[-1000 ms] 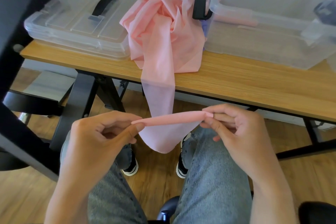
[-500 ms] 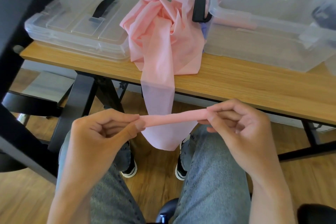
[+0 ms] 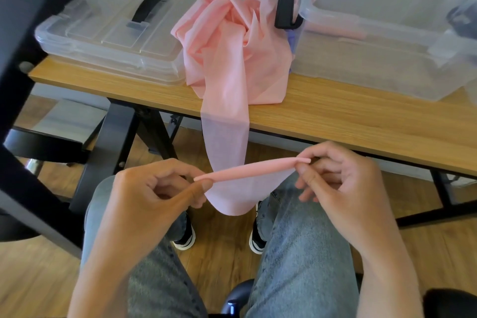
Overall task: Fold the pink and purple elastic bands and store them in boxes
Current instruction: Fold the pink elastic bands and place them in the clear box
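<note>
Only the head camera here, so it's all one view looking down at the lap and the table edge.

Both hands are up over the knees, working the end of the pink band [image 3: 233, 85]. The left hand [image 3: 152, 196] has thumb and forefinger pinched on one end of a thick rolled edge, the other fingers curled in. The right hand [image 3: 340, 183] pinches the other end of that edge the same way, a bit higher, so the edge runs as a tilted line between them. Below that line the thin fabric sags in a little pouch above the shoes. From there the band climbs over the edge of the wooden table [image 3: 361, 116] into a crumpled heap that sits between the flat lid [image 3: 116, 31] on the left and the open clear box [image 3: 374, 59] on the right, touching or nearly touching both.

There's something pink and rod-like lying in that box already, looks like a folded band, but through the plastic I can't say for sure. A scrap of purple peeks out behind the heap by the box's black latch [image 3: 286, 8]; can't tell what it is.

My read: this is the very start of folding this band, just getting the end squared up. Most of it is still a heap. Next move probably calls for pulling more length off the table and keeping the edges lined up while doubling it over, since this stuff looks thin, slippery and prone to twisting.
</note>
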### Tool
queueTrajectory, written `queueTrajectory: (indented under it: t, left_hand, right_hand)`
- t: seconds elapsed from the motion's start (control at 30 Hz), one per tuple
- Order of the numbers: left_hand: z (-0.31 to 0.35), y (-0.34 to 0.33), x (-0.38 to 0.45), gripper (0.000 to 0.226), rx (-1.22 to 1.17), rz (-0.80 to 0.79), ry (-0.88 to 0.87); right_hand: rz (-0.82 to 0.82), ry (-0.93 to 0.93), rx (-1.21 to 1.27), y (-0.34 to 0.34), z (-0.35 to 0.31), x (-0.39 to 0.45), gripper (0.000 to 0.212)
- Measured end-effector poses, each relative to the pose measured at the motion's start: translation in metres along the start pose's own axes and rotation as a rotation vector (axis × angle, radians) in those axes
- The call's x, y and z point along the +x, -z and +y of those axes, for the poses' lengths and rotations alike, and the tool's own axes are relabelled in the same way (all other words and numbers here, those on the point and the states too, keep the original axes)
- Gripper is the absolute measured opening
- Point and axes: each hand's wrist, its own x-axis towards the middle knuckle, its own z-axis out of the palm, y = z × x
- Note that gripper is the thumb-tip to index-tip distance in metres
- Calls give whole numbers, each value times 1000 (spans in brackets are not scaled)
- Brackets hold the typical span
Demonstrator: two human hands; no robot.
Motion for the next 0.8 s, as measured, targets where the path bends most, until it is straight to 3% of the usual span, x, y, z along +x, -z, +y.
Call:
queueTrajectory:
  t: [0.27,0.37,0.5,0.67,0.8]
  left_hand:
    - [-1,-2,1,15,-195,117,2]
    - [-1,-2,1,19,-158,140,4]
    - [-1,2,-1,45,-123,82,31]
    - [-3,4,-1,23,-36,15,43]
    - [-2,5,-2,20,24,12,19]
  right_hand:
    - [-8,-13,338,1,-8,-2,9]
    - [20,-6,282,0,-8,-1,14]
    - [5,-53,153,2,-4,-2,36]
    - [13,-8,-28,0,0,-1,23]
    - [-12,21,-43,0,3,-1,11]
